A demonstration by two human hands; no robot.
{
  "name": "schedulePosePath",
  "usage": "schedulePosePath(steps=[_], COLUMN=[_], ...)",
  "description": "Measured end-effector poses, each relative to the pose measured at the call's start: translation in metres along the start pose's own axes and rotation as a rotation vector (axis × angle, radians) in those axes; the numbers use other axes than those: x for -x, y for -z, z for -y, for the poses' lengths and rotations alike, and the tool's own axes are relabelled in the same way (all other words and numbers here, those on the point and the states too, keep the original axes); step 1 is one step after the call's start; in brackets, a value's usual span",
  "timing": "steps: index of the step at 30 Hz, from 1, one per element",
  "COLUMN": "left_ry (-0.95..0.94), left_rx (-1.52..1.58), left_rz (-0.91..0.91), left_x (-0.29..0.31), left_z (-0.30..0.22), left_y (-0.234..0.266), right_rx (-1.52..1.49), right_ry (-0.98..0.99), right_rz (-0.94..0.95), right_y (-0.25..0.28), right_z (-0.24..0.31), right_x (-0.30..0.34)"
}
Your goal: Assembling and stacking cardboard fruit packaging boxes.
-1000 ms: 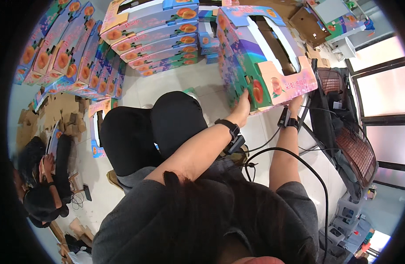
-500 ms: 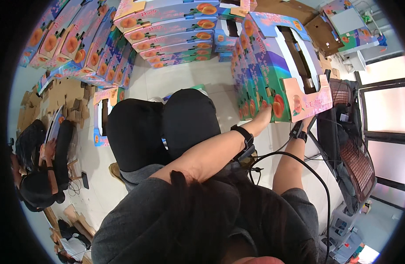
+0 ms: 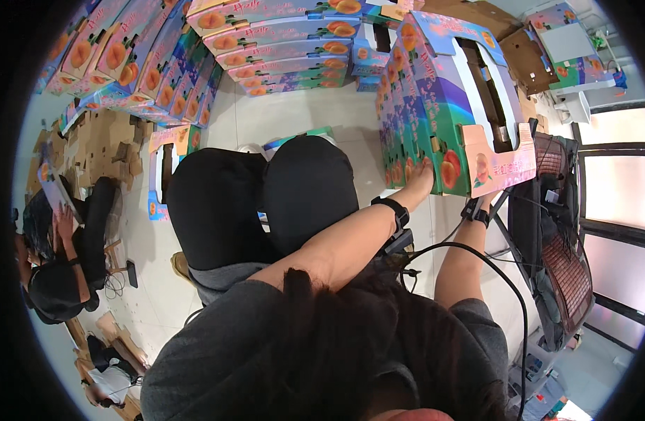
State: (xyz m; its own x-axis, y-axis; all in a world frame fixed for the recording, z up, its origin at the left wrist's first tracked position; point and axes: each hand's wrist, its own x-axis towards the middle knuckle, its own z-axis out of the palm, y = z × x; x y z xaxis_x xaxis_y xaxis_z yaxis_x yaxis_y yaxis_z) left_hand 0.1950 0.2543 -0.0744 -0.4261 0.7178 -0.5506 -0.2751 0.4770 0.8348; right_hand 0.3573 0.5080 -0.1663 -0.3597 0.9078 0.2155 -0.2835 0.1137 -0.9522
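A row of printed fruit cartons [image 3: 413, 112], pink, blue and green with peach pictures, stands to my right. Its end carton [image 3: 501, 172] has a long slot and white inner flaps facing up. My left hand [image 3: 420, 181] is against the near, lower side of the row, fingers closed on a carton edge beside a peach picture. My right hand [image 3: 488, 199] is under the near corner of the end carton, its fingers hidden by the cardboard. Dark straps with small devices circle both wrists.
Stacked cartons [image 3: 287, 52] rise ahead, and more cartons [image 3: 140, 67] lean at the left. One small carton [image 3: 157, 189] lies beside my left knee. A black cable [image 3: 505, 277] loops past my right arm near a dark woven chair [image 3: 557, 245]. Another person [image 3: 63, 274] handles a carton panel at far left.
My hands stay on the cartons, which sit slightly farther right in the picture as the view shifts. At far left the other person's carton panel has moved and stands more upright.
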Motion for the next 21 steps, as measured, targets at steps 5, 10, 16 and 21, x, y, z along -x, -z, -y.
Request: schedulePosePath(steps=[5,10,16,21], left_ry=[0.029,0.016,0.006,0.090], left_rx=[0.037,-0.110,-0.266,-0.245], left_rz=[0.131,0.116,0.149,0.030], left_x=[-0.002,-0.011,-0.018,-0.021], left_z=[0.004,0.014,0.018,0.016], left_y=[0.009,0.004,-0.001,-0.003], right_rx=[0.351,0.343,0.256,0.148], right_ry=[0.099,0.117,0.101,0.027], right_rz=[0.036,-0.018,-0.108,-0.129], right_y=[-0.007,-0.014,-0.025,-0.042], right_z=[0.008,0.021,0.033,0.035], right_x=[0.012,0.017,0.019,0.025])
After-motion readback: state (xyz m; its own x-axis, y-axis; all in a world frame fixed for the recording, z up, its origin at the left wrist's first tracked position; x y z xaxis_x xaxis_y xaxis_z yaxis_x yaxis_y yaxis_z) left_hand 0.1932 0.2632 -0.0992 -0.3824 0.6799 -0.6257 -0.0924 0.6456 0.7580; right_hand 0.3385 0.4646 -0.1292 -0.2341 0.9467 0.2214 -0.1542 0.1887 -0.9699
